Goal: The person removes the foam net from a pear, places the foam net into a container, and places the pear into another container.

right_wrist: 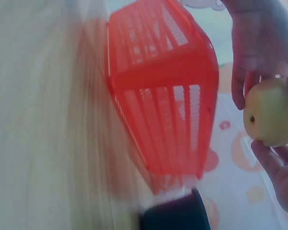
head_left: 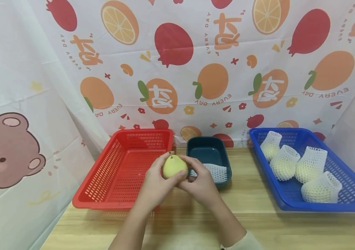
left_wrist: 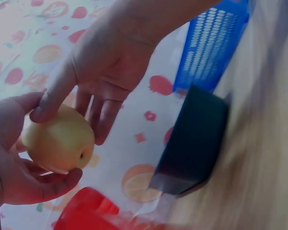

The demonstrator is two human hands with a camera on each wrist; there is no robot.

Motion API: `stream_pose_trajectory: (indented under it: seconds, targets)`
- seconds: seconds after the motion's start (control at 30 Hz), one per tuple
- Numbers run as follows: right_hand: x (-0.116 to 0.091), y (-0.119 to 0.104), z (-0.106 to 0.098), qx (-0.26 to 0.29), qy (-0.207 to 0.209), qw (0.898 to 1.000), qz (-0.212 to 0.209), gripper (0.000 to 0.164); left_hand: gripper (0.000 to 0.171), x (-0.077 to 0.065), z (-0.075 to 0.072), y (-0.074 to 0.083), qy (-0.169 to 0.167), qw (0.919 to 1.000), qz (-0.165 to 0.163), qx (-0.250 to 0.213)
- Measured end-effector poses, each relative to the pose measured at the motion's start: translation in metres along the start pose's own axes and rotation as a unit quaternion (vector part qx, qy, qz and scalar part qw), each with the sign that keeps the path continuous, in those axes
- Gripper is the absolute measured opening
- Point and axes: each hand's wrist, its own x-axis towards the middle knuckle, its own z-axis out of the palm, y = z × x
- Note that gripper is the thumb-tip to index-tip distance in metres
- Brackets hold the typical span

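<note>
Both hands hold a yellow-green pear above the table, stem upward in the head view. My left hand curls round its left side, with the thumb across the front. On the other side, my right hand holds the pear between thumb and fingers. The left wrist view shows the left hand cupping the pear and the right hand reaching in from above. No foam net covers this pear. Part of the pear is cut off by the edge in the right wrist view.
A red basket stands at left. Behind the hands, a dark green tub contains white foam netting. To the right, a blue basket contains several net-wrapped pears. A fruit-print cloth hangs behind the wooden table.
</note>
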Motion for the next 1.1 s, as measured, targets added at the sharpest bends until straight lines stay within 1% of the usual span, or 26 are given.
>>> stream_pose_trajectory:
  seconds: [0.1, 0.27, 0.33, 0.47, 0.57, 0.67, 0.73, 0.8, 0.87, 1.0, 1.1]
  targets:
    - [0.001, -0.008, 0.011, 0.017, -0.005, 1.000, 0.011, 0.064, 0.076, 0.003, -0.012, -0.002, -0.005, 0.9997, -0.019, 0.014]
    - [0.000, -0.023, 0.019, 0.043, -0.035, 0.998, 0.021, 0.066, 0.072, 0.007, -0.030, -0.007, -0.040, 0.9982, -0.043, 0.010]
    - [0.000, -0.024, 0.021, 0.046, -0.048, 0.998, 0.023, 0.066, 0.071, 0.008, -0.035, -0.009, -0.052, 0.9976, -0.046, 0.007]
    - [0.000, -0.013, 0.027, 0.044, -0.071, 0.996, 0.016, 0.064, 0.071, 0.009, -0.045, -0.011, -0.077, 0.9962, -0.041, 0.004]
    - [0.000, -0.004, 0.030, 0.025, -0.086, 0.996, 0.008, 0.062, 0.069, 0.009, -0.054, -0.013, -0.093, 0.9950, -0.033, 0.015]
    - [0.000, 0.000, 0.031, 0.003, -0.093, 0.996, 0.012, 0.060, 0.065, 0.009, -0.063, -0.016, -0.088, 0.9944, -0.040, 0.041]
    - [0.000, 0.002, 0.031, -0.008, -0.096, 0.995, 0.022, 0.057, 0.063, 0.010, -0.069, -0.019, -0.078, 0.9938, -0.053, 0.060]
    - [-0.001, 0.004, 0.031, -0.019, -0.100, 0.994, 0.038, 0.055, 0.062, 0.010, -0.075, -0.023, -0.068, 0.9920, -0.075, 0.076]
    - [-0.001, 0.005, 0.031, -0.038, -0.108, 0.993, 0.042, 0.052, 0.062, 0.010, -0.080, -0.027, -0.068, 0.9888, -0.095, 0.093]
    - [-0.003, 0.007, 0.032, -0.099, -0.122, 0.987, 0.026, 0.047, 0.059, 0.011, -0.083, -0.039, -0.087, 0.9814, -0.112, 0.130]
    - [-0.003, 0.008, 0.032, -0.128, -0.126, 0.984, 0.006, 0.042, 0.058, 0.014, -0.081, -0.045, -0.101, 0.9773, -0.111, 0.150]
